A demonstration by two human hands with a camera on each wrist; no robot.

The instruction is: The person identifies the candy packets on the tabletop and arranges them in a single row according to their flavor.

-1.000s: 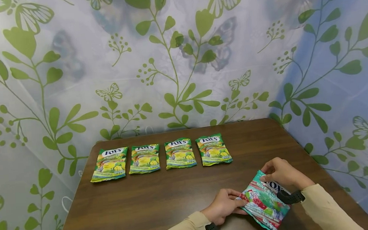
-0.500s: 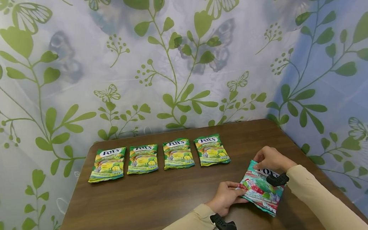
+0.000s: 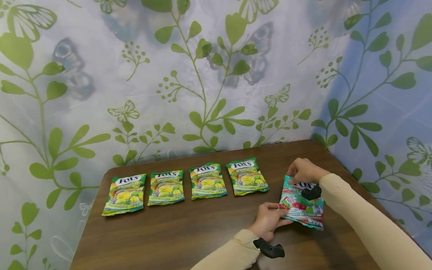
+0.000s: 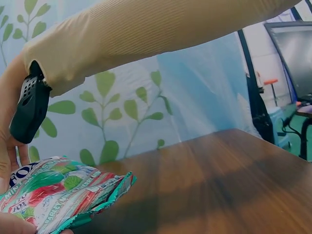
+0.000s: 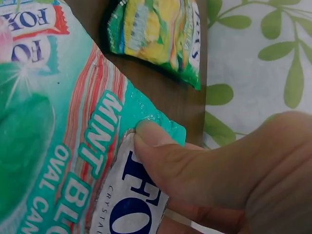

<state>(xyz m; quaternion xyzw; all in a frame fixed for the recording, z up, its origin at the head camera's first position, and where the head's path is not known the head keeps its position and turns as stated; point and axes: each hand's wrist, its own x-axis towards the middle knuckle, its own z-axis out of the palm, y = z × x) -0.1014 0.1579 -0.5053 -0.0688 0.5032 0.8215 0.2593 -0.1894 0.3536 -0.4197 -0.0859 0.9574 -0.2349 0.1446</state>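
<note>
A teal and red candy bag [image 3: 300,206] with FOX'S lettering is held between both hands over the right side of the table. My left hand [image 3: 268,220] pinches its left edge, thumb on top and fingers beneath. My right hand [image 3: 306,171] grips the top corner; in the right wrist view the thumb [image 5: 161,141] presses beside the white label. The left wrist view shows the bag [image 4: 63,190] tilted, its lower crimped edge toward the tabletop; I cannot tell whether it touches. To its left lies the nearest green and yellow candy bag [image 3: 247,176].
More green and yellow candy bags [image 3: 208,181] lie in a row along the back of the brown table [image 3: 163,239]. A leaf-patterned curtain [image 3: 183,91] hangs behind and at the right. A dark screen [image 4: 295,58] stands beyond the table in the left wrist view.
Both hands have carried the teal bag away from the front edge, toward the back and slightly left, turning it more upright. The green and yellow bags stay in their row.
</note>
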